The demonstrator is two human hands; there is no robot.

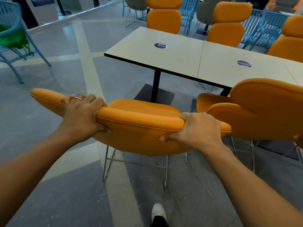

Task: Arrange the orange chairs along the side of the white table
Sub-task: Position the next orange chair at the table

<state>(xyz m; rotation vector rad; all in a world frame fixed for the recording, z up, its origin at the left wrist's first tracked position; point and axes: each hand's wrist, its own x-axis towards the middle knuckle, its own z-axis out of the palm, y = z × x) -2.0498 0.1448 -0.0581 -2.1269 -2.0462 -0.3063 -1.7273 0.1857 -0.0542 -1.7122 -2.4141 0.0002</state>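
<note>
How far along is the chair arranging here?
Done: three orange chairs line the table's far side, and one sits at the near side. In hand: both hands, left and right, grip another chair's backrest. Left: pushing it in at the near side.

A chair (139, 128) stands before the table (180, 59), another chair (262, 112) just right of it; three more sit behind, apparently tucked in.

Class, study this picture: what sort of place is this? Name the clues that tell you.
Probably a food court or cafeteria seating area. White tables joined end to end carry round stickers, matching orange chairs line them, and more blue chairs and tables stand behind.
</note>
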